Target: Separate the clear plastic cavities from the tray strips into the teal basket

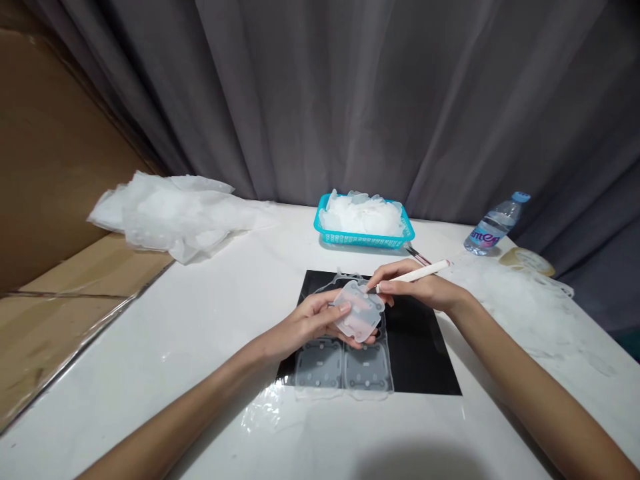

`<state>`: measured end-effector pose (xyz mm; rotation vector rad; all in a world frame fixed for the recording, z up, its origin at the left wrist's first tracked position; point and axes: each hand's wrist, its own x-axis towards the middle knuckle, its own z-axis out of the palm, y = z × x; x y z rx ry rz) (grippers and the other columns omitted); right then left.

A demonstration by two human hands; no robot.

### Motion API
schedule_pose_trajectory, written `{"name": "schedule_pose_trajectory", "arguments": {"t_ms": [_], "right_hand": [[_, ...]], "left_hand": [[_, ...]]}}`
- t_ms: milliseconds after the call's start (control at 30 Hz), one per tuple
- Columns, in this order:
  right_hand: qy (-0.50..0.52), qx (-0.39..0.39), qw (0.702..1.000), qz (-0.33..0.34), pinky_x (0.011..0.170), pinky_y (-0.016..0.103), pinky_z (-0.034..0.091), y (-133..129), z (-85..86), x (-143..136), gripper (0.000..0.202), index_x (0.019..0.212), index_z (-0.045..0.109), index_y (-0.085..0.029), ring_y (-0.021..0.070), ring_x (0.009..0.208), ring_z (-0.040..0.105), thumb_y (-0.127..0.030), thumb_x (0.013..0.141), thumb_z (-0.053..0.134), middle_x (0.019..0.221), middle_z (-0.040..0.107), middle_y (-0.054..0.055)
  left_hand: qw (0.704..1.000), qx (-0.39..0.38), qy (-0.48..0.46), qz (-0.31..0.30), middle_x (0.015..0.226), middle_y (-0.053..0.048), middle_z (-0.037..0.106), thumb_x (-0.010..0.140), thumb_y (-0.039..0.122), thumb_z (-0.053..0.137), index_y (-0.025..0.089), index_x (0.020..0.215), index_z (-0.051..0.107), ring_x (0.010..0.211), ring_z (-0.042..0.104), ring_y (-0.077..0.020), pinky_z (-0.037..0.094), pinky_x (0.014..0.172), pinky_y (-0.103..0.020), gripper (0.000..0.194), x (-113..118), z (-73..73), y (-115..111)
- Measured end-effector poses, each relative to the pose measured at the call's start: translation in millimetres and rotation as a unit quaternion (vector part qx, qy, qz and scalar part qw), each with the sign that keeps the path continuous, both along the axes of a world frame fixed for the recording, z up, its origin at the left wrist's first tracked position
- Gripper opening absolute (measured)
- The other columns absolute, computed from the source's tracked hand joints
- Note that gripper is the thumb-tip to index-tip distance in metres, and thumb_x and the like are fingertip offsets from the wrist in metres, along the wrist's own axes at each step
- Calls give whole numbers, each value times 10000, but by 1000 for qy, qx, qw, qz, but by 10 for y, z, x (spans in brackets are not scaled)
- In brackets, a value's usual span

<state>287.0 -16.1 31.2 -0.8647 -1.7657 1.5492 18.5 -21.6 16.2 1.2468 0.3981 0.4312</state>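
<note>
My left hand (325,319) is closed on a translucent frosted plastic piece (361,320) with rounded, notched edges, thumb on top and fingers beneath. Between the fingers of my right hand (407,283) is a slim white pen-shaped tool (425,271), its tip end at the piece's upper right edge; the exact tip is too small to make out. Below both hands lies a black mat (420,353). On it rests a clear plastic sheet (367,367) with several similar moulded shapes, partly hidden by my left hand.
At the back stands a turquoise basket (367,240) filled with translucent pieces. Dark thin tools (417,255) lie before it. On the right are a water bottle (495,225), a tape roll (527,260) and loose clear scraps (525,307). Left are a translucent plastic heap (180,213) and cardboard (75,273).
</note>
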Motion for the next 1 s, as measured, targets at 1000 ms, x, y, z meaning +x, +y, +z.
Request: {"name": "schedule_pose_trajectory", "arguments": {"t_ms": [1000], "right_hand": [[-19, -17, 999, 20, 621, 224, 452, -25, 56, -18, 397, 1223, 747, -180, 120, 687, 589, -389, 888, 782, 782, 676, 2]], "left_hand": [[996, 35, 6, 82, 1059, -133, 793, 1029, 409, 604, 133, 1217, 713, 984, 765, -271, 568, 910, -400, 352, -26, -61, -2]]}}
